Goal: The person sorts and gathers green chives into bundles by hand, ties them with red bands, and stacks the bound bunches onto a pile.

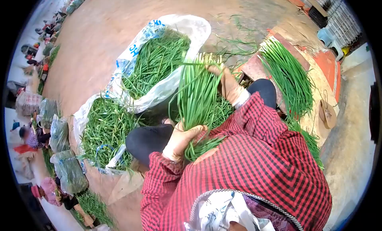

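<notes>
A loose bunch of garlic chives stretches between my gloved hands, its pale cut ends pointing away from me. My right hand grips it close to those ends. Lower down, my left hand is closed around the leafy part, and green tips stick out below it toward my lap. More loose chives lie just behind the bunch. To the right, a neat pile of chives with white ends rests on a low reddish stool.
Two plastic bags stand ahead and left: a far bag and a near bag, both full of loose greens. Stray leaves litter the floor. A sandal lies at right. Filled bags and other people line the left.
</notes>
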### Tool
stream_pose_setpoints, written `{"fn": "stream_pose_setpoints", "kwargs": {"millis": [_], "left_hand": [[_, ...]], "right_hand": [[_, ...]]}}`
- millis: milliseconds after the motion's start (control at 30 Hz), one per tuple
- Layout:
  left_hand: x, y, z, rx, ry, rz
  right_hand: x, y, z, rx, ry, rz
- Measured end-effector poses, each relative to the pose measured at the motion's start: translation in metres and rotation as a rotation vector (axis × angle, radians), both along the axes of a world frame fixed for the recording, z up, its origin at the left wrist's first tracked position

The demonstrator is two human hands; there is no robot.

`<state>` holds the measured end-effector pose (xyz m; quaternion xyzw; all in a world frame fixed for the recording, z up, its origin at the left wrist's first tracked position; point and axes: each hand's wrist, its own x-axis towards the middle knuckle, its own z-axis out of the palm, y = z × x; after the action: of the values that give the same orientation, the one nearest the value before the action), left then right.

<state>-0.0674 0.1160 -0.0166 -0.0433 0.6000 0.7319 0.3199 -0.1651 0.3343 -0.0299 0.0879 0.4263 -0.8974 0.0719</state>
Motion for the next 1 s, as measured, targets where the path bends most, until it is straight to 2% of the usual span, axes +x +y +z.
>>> {"fn": "stream_pose_setpoints", "kwargs": {"millis": [33,67,100,200,233,300,333,367,433,500,533,567,633,667,733,800,900,967,1000], "left_hand": [[0.006,-0.003,0.007,0.037,-0.069,0.048],[0.009,-0.01,0.007,0.057,-0.027,0.035],[0.013,-0.013,0.007,0.086,-0.066,0.08],[0.017,-0.031,0.01,0.092,-0.061,0.004],[0.019,-0.035,0.011,0.089,-0.067,0.014],[0.025,-0.041,0.015,0.059,-0.076,-0.019],[0.028,-0.043,0.018,0.038,-0.101,0.014],[0.031,-0.046,0.018,0.038,-0.105,0.016],[0.036,-0.054,0.017,0.073,-0.083,0.054],[0.038,-0.06,0.021,0.044,-0.11,0.068],[0.041,-0.061,0.02,0.041,-0.086,0.119],[0.041,-0.062,0.018,0.037,-0.058,0.168],[0.038,-0.064,0.014,0.015,-0.092,0.168],[0.036,-0.06,0.013,0.008,-0.068,0.18],[0.033,-0.054,0.009,-0.01,-0.051,0.178],[0.027,-0.047,0.016,-0.027,-0.081,0.123],[0.026,-0.038,0.013,-0.014,-0.084,0.055],[0.028,-0.034,0.015,0.051,-0.159,0.032],[0.028,-0.035,0.017,0.057,-0.173,0.001]], "right_hand": [[-0.002,-0.004,0.01,-0.025,0.057,-0.13],[-0.019,0.0,-0.009,0.136,0.084,-0.195],[-0.024,0.003,-0.012,0.132,0.076,-0.18],[-0.03,0.009,-0.02,0.377,0.196,-0.103],[-0.031,0.011,-0.023,0.374,0.192,-0.092],[-0.03,0.023,-0.035,0.676,0.383,0.072],[-0.031,0.03,-0.035,1.038,0.506,0.016],[-0.03,0.04,-0.035,1.038,0.503,0.019],[-0.027,0.061,-0.023,1.316,0.279,0.051],[-0.034,0.096,-0.035,1.459,0.189,0.088],[-0.044,0.121,-0.065,1.68,0.331,0.327],[-0.039,0.116,-0.053,1.674,0.337,0.329],[-0.009,0.096,-0.007,1.765,0.25,0.802],[0.005,0.086,-0.006,1.782,0.461,0.527],[0.01,0.056,0.031,1.579,0.82,0.395],[0.015,0.027,0.037,1.434,1.143,0.311],[0.021,-0.009,0.038,1.391,1.239,0.367],[0.019,-0.02,0.034,1.387,1.317,0.504],[0.019,-0.024,0.031,1.249,1.349,0.436]]}}
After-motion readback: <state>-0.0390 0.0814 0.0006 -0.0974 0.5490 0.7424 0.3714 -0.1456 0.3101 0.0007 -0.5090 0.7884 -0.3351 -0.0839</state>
